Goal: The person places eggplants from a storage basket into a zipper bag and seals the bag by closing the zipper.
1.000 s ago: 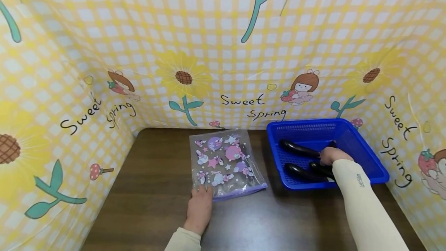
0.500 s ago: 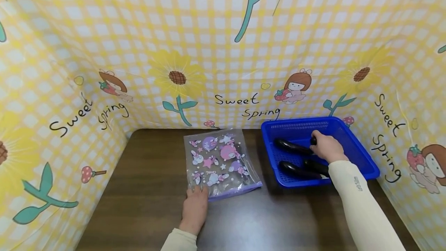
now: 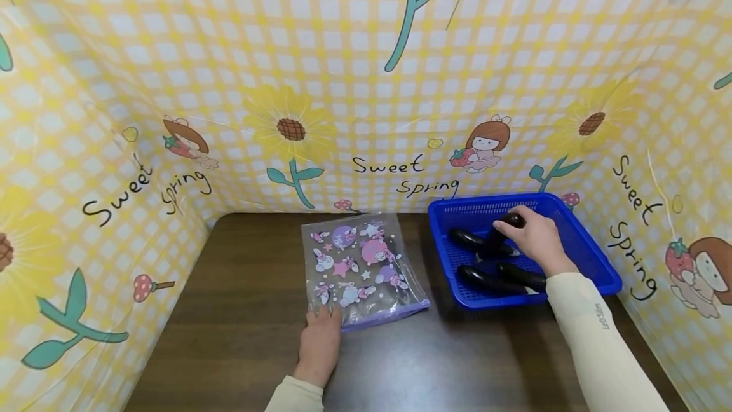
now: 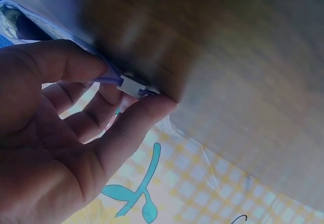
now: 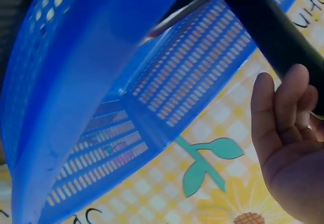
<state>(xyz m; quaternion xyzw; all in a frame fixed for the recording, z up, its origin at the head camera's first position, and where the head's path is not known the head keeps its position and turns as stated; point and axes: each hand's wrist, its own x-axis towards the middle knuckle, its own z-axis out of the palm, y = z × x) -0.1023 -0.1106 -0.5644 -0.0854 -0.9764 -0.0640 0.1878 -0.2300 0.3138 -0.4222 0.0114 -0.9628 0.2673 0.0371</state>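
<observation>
The right hand (image 3: 537,243) was clamped round the upper part of a glossy, dark, elongated eggplant (image 3: 499,237) — tilted, inside the rim of a perforated blue plastic basket (image 3: 577,240). Its lower end overlapped another dark eggplant (image 3: 466,239) (whether they touched could not be told), and two more dark eggplants (image 3: 488,280) lay nearer the front. The left hand (image 3: 320,343) pinched a corner of the flat, clear, cartoon-printed plastic bag (image 3: 366,266) by its small white slider (image 4: 132,86) — on the brown wood-grain table (image 3: 240,285).
</observation>
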